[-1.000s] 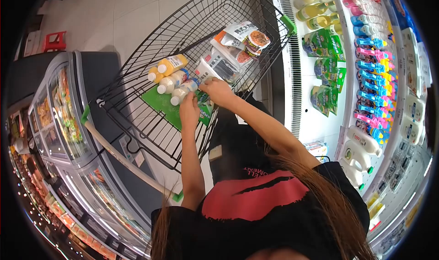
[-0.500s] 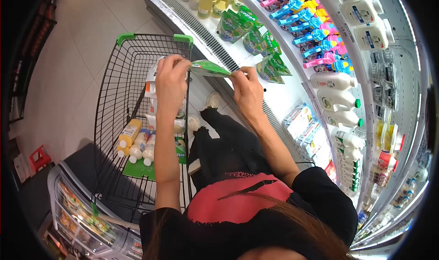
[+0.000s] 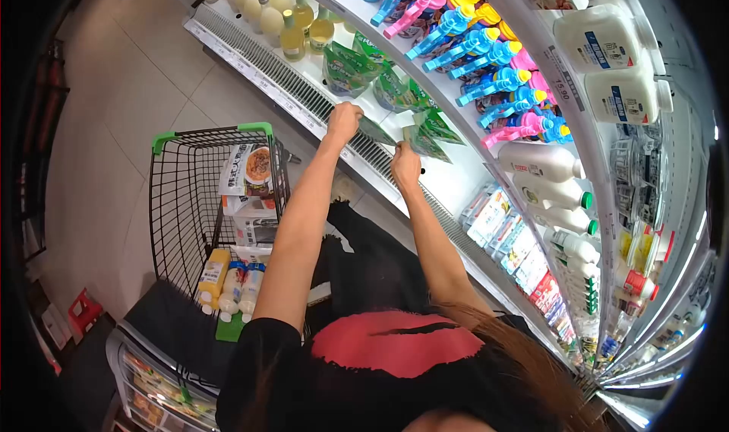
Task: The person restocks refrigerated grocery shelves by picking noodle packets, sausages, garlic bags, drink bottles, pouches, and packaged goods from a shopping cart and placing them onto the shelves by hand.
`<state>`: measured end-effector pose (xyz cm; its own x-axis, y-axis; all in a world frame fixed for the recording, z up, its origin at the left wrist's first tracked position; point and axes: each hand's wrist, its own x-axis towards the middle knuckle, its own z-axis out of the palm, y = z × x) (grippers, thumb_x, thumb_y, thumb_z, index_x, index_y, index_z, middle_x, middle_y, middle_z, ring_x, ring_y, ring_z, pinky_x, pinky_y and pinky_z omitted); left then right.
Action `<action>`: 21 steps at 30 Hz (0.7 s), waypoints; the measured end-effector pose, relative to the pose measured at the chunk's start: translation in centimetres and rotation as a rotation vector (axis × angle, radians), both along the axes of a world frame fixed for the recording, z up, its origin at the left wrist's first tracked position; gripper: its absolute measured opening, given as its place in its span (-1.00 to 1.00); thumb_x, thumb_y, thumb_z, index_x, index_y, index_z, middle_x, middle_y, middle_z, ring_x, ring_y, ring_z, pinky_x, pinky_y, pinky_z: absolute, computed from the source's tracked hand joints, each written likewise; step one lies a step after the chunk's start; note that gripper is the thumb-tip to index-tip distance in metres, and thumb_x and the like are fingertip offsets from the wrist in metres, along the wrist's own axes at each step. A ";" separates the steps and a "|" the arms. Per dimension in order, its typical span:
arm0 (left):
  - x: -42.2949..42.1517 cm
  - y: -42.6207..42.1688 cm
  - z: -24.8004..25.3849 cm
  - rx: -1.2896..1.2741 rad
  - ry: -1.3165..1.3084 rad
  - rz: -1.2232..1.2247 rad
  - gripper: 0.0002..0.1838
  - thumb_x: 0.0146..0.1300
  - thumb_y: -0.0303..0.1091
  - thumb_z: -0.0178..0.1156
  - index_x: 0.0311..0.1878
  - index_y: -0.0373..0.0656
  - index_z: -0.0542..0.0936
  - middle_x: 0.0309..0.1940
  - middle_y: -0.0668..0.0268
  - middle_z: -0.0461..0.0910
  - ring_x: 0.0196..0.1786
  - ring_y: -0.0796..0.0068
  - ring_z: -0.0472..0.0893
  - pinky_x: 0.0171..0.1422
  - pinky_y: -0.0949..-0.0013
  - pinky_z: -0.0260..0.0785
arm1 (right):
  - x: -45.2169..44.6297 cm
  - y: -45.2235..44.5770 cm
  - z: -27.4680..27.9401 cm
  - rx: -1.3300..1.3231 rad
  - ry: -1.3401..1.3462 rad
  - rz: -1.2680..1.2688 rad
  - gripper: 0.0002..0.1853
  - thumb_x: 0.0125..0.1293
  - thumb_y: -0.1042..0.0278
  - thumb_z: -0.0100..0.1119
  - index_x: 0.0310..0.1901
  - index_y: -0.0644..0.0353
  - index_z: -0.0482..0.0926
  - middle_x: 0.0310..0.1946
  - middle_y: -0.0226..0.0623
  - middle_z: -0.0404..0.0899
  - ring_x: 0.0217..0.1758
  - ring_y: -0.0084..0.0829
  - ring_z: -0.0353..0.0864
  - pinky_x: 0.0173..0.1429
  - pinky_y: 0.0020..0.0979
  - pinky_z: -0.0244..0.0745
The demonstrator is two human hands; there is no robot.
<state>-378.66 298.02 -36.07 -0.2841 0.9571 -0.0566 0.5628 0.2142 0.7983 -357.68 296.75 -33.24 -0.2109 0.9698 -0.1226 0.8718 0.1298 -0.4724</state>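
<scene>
A green pouch (image 3: 375, 131) spans the gap between my hands, seen nearly edge-on over the front of the lowest shelf. My left hand (image 3: 345, 123) is closed on its left end. My right hand (image 3: 406, 167) pinches near the opposite corner, just above the slotted shelf edge. Beyond them, similar green pouches (image 3: 399, 90) stand in rows on the white shelf, close to the held one. Both arms reach forward, away from the shopping cart.
A black wire shopping cart (image 3: 178, 181) with green corners stands to my left. It holds a yellow-capped carton (image 3: 213, 274), white bottles (image 3: 232, 291) and a noodle packet (image 3: 249, 166). Glass bottles (image 3: 292, 37) and colourful bottles (image 3: 474, 48) fill shelves ahead; milk jugs (image 3: 539, 162) are at right.
Both hands have moved forward from beside the cart to the lowest shelf, carrying the green pouch. The view has shifted, and the cart's noodle packet is now uncovered.
</scene>
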 end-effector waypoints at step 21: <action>-0.1 -11.8 12.0 0.258 -0.195 0.338 -0.80 0.27 -0.50 0.13 -0.07 -0.30 0.62 -0.22 0.03 0.61 -0.13 -0.03 0.61 -0.05 0.12 0.47 | -8.3 -4.4 7.7 -0.087 0.366 0.285 -0.67 0.29 0.51 0.09 0.09 0.35 0.46 -0.40 0.06 0.62 -0.33 0.00 0.66 -0.21 -0.16 0.53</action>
<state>-378.79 286.21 -24.07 -0.5899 0.8027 0.0877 0.3300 0.1406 0.9335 -365.97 292.35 -25.50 -0.5115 0.8565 -0.0688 0.5810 0.2857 -0.7621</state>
